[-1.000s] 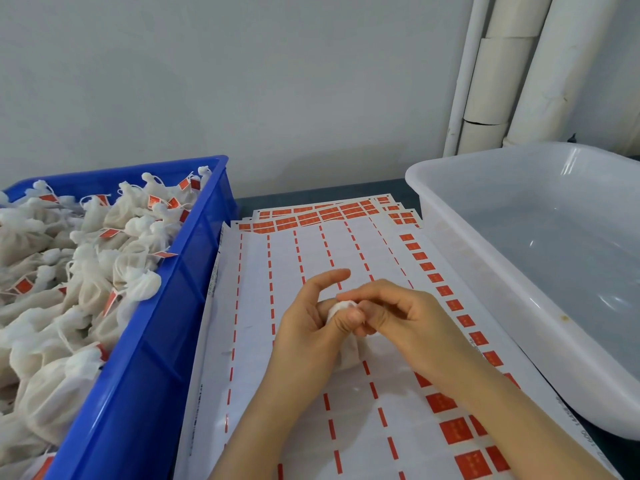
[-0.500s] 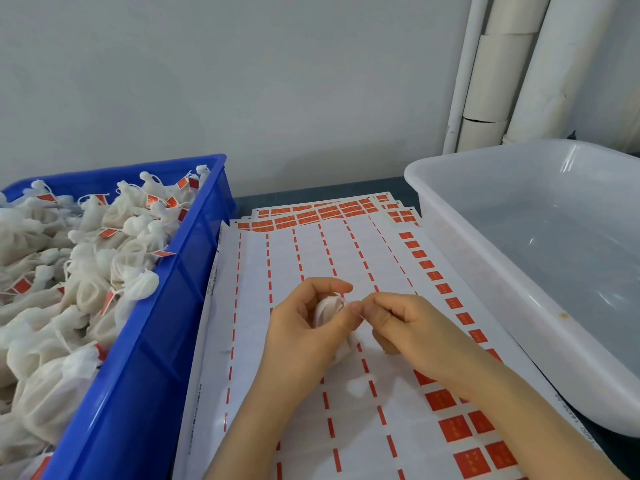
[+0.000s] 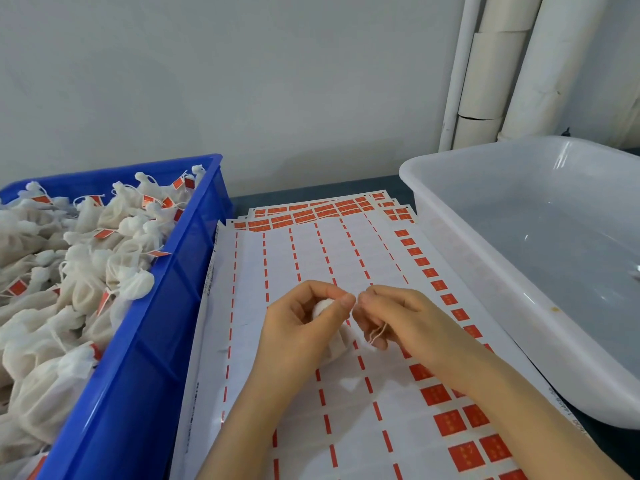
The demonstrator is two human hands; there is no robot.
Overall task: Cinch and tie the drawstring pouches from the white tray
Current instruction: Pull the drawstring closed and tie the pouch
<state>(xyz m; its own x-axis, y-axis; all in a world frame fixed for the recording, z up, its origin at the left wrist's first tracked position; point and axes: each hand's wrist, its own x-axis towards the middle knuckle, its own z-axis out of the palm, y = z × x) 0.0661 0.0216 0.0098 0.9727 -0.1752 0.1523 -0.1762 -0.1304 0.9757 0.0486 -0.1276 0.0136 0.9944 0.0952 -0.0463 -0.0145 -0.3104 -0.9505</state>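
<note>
The pouch point(image 3: 322, 306) is made of thin white cloth, matt and slightly gauzy, and its string point(image 3: 377, 332) is seen as a fine, pale, fibrous thread. The same matt, crumpled cloth is shown by the pouches point(image 3: 69, 271) heaped in the blue crate point(image 3: 138, 358), whose plastic is smooth and glossy. Small red tags point(image 3: 104, 233) of paper are attached to them. The label sheets point(image 3: 301, 251) are printed on smooth paper with a faint sheen. The white tray point(image 3: 485, 271) is moulded of translucent plastic, smooth and shiny. The wall point(image 3: 242, 81) is finished matt.
</note>
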